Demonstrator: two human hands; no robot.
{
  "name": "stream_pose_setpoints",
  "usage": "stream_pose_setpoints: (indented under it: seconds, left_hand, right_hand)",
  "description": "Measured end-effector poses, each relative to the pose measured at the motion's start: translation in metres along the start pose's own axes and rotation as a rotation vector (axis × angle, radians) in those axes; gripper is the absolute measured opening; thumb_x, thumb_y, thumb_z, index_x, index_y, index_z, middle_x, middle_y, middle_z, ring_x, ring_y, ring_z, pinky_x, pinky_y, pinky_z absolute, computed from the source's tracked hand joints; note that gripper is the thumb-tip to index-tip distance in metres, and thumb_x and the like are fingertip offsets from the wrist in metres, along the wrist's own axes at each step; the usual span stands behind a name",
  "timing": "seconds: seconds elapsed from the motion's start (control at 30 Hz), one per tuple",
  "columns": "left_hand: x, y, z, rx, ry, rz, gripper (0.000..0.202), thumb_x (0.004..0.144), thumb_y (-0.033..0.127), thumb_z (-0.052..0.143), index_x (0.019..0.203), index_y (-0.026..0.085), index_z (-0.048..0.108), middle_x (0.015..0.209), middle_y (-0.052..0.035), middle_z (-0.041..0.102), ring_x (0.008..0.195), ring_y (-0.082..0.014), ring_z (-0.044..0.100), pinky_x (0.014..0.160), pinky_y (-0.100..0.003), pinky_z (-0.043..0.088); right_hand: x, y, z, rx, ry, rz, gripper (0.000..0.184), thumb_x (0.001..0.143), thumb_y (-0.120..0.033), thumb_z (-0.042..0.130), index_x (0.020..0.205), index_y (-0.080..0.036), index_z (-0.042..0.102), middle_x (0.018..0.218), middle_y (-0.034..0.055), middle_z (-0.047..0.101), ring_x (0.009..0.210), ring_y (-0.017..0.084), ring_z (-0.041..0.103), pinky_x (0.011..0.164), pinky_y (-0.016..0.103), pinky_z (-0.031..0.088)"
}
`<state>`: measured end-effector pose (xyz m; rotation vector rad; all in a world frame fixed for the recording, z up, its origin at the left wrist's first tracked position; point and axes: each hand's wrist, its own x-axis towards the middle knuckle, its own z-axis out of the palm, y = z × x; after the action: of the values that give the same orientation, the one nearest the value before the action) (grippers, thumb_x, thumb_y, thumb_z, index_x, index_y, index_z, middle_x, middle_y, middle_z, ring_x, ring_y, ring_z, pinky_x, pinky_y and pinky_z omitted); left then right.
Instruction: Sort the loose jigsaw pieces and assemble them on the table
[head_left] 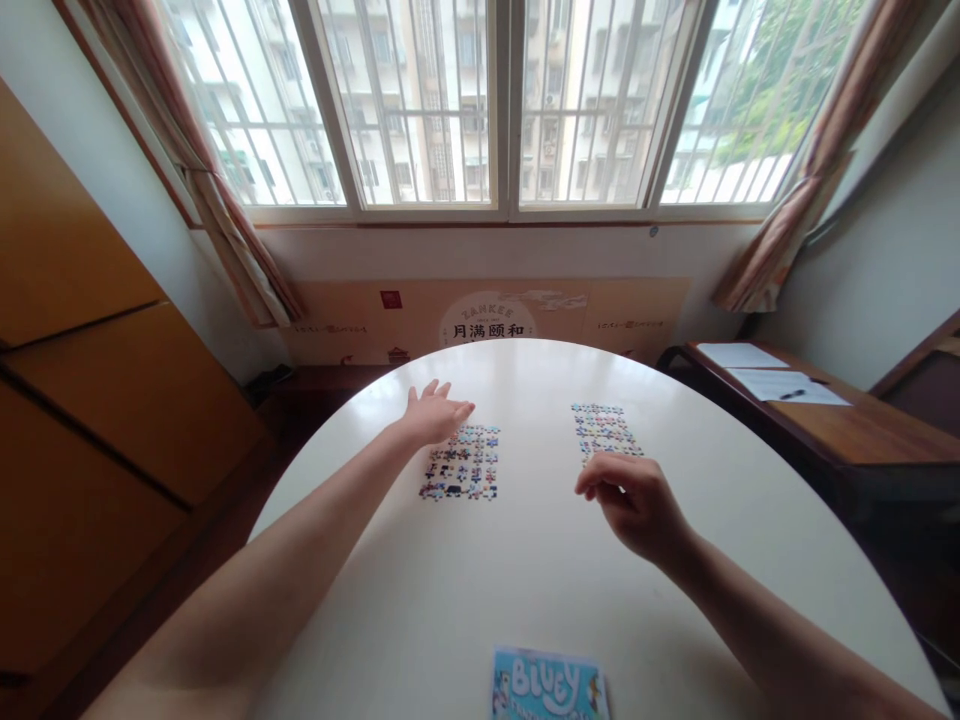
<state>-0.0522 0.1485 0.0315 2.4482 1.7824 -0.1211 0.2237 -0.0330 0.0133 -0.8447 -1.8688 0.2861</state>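
Observation:
Two groups of small jigsaw pieces lie in rows on the white round table (450,600). Over the upper left corner of the left group of jigsaw pieces (472,465) is my left hand (435,413), its fingers spread and nothing seen in them. My right hand (630,495) is at the near edge of the right group of jigsaw pieces (604,425) and covers part of it. Its fingers are curled in, with the tips close together; whatever they may hold is hidden.
A blue Bluey box (547,685) lies at the table's near edge. On the right, a wooden desk (900,430) bears papers (787,387) and a pen. Orange-brown cabinets (90,420) stand at left. Beyond the table are a printed panel (337,300) and barred windows (427,110).

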Motion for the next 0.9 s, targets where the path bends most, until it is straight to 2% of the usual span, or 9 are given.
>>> stream_pose_setpoints:
  seconds: [0.1, 0.2, 0.37, 0.47, 0.53, 0.63, 0.7, 0.77, 0.9]
  left_hand:
    - [0.004, 0.025, -0.010, 0.000, -0.062, 0.101, 0.062, 0.099, 0.058, 0.020, 0.123, 0.031, 0.071, 0.163, -0.0048, 0.024, 0.151, -0.0371, 0.004, 0.114, -0.068, 0.002]
    - [-0.001, 0.053, -0.011, 0.005, -0.032, 0.264, 0.062, 0.099, 0.060, 0.020, 0.126, 0.033, 0.069, 0.163, -0.0040, 0.024, 0.151, -0.0349, 0.004, 0.115, -0.066, 0.000]
    - [-0.037, 0.086, -0.002, -0.013, -0.004, 0.662, 0.049, 0.099, 0.061, 0.032, 0.121, 0.039, 0.070, 0.163, -0.0012, 0.026, 0.152, -0.0305, 0.006, 0.117, -0.061, 0.005]
    - [-0.063, 0.093, 0.006, -0.021, 0.051, 0.841, 0.029, 0.096, 0.049, 0.051, 0.111, 0.038, 0.075, 0.160, -0.0005, 0.033, 0.150, -0.0317, 0.016, 0.117, -0.061, 0.013]
    - [-0.076, 0.093, 0.012, -0.026, 0.181, 0.912, 0.021, 0.093, 0.034, 0.060, 0.107, 0.037, 0.075, 0.154, -0.0011, 0.043, 0.146, -0.0305, 0.027, 0.117, -0.060, 0.018]
    - [-0.087, 0.088, 0.019, -0.079, 0.440, 0.910, 0.021, 0.093, 0.022, 0.059, 0.102, 0.031, 0.075, 0.137, -0.0040, 0.060, 0.129, -0.0263, 0.050, 0.109, -0.053, 0.036]
    - [-0.092, 0.082, 0.018, -0.129, 0.570, 0.864, 0.021, 0.093, 0.018, 0.056, 0.097, 0.026, 0.075, 0.114, -0.0048, 0.071, 0.106, -0.0225, 0.061, 0.093, -0.043, 0.048]
    - [-0.095, 0.072, 0.015, -0.153, 0.669, 0.814, 0.021, 0.093, 0.015, 0.054, 0.093, 0.022, 0.073, 0.094, -0.0041, 0.073, 0.087, -0.0192, 0.063, 0.079, -0.036, 0.050]
    - [-0.095, 0.049, 0.004, -0.161, 0.853, 0.731, 0.018, 0.091, 0.015, 0.054, 0.092, 0.019, 0.072, 0.077, -0.0026, 0.070, 0.071, -0.0172, 0.059, 0.068, -0.032, 0.049]
  right_hand:
    - [0.000, 0.002, 0.001, -0.012, -0.001, 0.005, 0.035, 0.065, 0.005, 0.037, 0.070, -0.019, 0.063, 0.061, -0.0020, 0.060, 0.057, 0.012, 0.057, 0.056, 0.023, 0.045]
    - [0.000, 0.006, -0.002, -0.032, 0.032, 0.021, 0.035, 0.066, 0.003, 0.039, 0.070, -0.020, 0.065, 0.061, -0.0022, 0.060, 0.057, 0.013, 0.057, 0.057, 0.024, 0.045]
    - [0.003, 0.011, -0.010, -0.090, 0.185, 0.099, 0.031, 0.069, 0.000, 0.043, 0.069, -0.020, 0.067, 0.061, -0.0022, 0.063, 0.056, 0.014, 0.059, 0.055, 0.025, 0.045]
    - [0.006, 0.012, -0.015, -0.118, 0.201, 0.152, 0.031, 0.069, -0.001, 0.044, 0.069, -0.020, 0.068, 0.062, -0.0021, 0.064, 0.058, 0.015, 0.060, 0.057, 0.026, 0.047]
    - [0.008, 0.013, -0.017, -0.159, 0.104, 0.175, 0.030, 0.072, -0.002, 0.046, 0.071, -0.021, 0.069, 0.065, -0.0012, 0.067, 0.063, 0.016, 0.063, 0.063, 0.027, 0.049]
    - [0.007, 0.016, -0.017, -0.227, -0.131, 0.180, 0.032, 0.076, -0.002, 0.049, 0.080, -0.023, 0.074, 0.079, 0.0005, 0.072, 0.071, 0.017, 0.066, 0.071, 0.030, 0.051]
    - [0.005, 0.017, -0.014, -0.249, -0.264, 0.169, 0.037, 0.077, -0.002, 0.050, 0.089, -0.025, 0.076, 0.091, 0.0014, 0.074, 0.076, 0.017, 0.067, 0.074, 0.030, 0.052]
    - [0.002, 0.018, -0.009, -0.258, -0.357, 0.135, 0.041, 0.077, -0.001, 0.051, 0.095, -0.026, 0.077, 0.099, 0.0025, 0.074, 0.084, 0.018, 0.068, 0.079, 0.032, 0.053]
    - [0.000, 0.020, 0.000, -0.262, -0.445, 0.044, 0.040, 0.080, 0.001, 0.052, 0.097, -0.025, 0.077, 0.102, 0.0021, 0.076, 0.093, 0.020, 0.067, 0.086, 0.036, 0.052]
